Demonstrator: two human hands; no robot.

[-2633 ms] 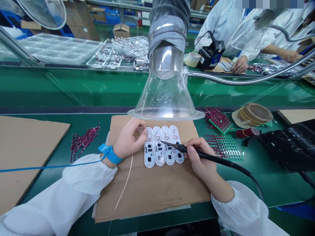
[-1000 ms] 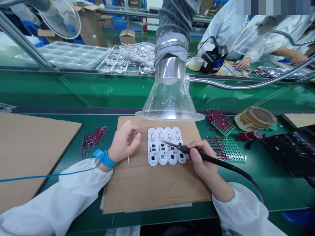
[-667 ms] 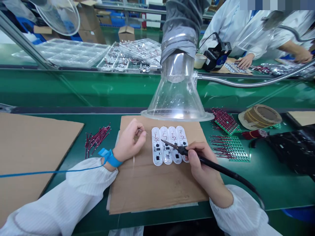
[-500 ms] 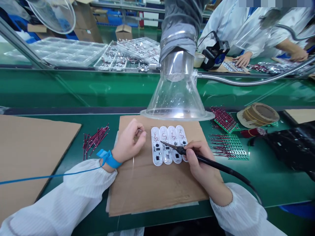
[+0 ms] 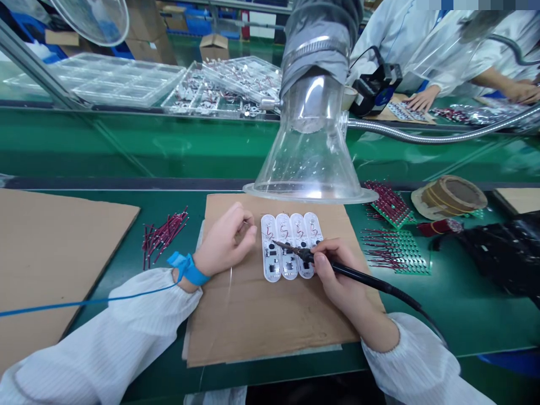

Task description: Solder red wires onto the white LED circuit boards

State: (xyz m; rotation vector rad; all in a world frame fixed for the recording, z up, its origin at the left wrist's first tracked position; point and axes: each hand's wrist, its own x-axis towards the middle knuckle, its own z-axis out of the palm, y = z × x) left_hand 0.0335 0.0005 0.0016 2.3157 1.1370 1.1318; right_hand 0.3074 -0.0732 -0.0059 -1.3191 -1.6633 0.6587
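Observation:
Between the pinched fingers of my left hand (image 5: 228, 236) runs a thin strand of solder wire, its tail hanging faintly over the cardboard (image 5: 270, 326). A blue wrist strap (image 5: 194, 270) with a cord circles that wrist. My right hand (image 5: 341, 275) is closed around a soldering iron (image 5: 310, 256), whose tip points left at the leftmost of several white oblong circuit boards (image 5: 271, 264). Whether the tip touches it, I cannot tell. The boards lie side by side, with short dark red wires on their upper parts. My right fingers partly cover the rightmost board.
A clear fume hood (image 5: 312, 157) hangs just beyond the boards. Dark red wires (image 5: 164, 236) lie at left; green boards with wires (image 5: 400, 253), a tape roll (image 5: 449, 197) and a black bag (image 5: 502, 253) sit at right. Trays (image 5: 228, 84) and co-workers' hands (image 5: 424, 98) are across the divider.
The iron's tip has shifted slightly left and down relative to the boards. My left hand has come a little closer to the leftmost board. The camera view has shifted slightly.

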